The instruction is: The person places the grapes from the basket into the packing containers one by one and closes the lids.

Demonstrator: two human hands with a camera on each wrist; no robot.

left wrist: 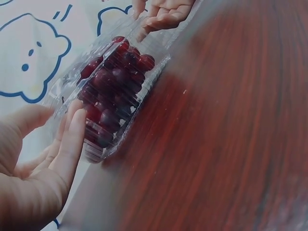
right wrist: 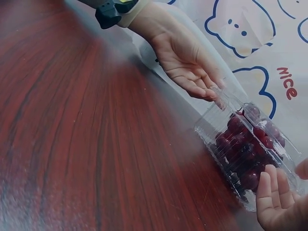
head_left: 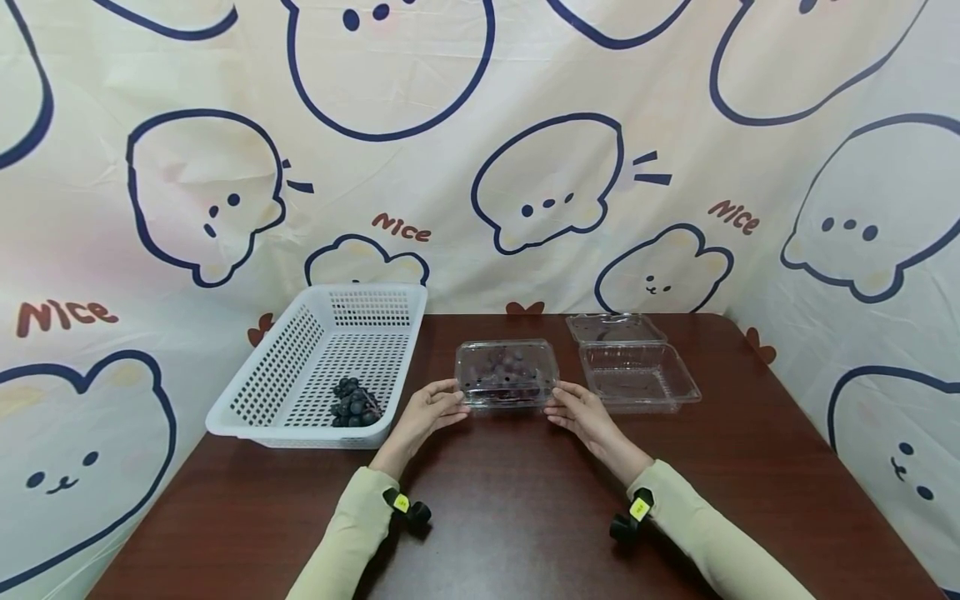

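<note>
A clear plastic clamshell box point(head_left: 507, 375) with its lid down lies on the table in front of me. Dark red grapes point(left wrist: 108, 91) show through its walls. My left hand point(head_left: 433, 409) pinches the box's left front corner between thumb and fingers. At the opposite corner, my right hand point(head_left: 587, 417) holds the right edge in the same way. The right wrist view shows the right hand point(right wrist: 281, 197) close up, fingertips against the box's side, and the left hand point(right wrist: 185, 62) at the far end.
To the left stands a white perforated basket point(head_left: 300, 358) with a bunch of dark grapes point(head_left: 356, 403) inside. A second clear box point(head_left: 637, 375) lies with its lid raised at the right. A patterned cloth point(head_left: 450, 183) hangs behind the brown table point(head_left: 510, 508).
</note>
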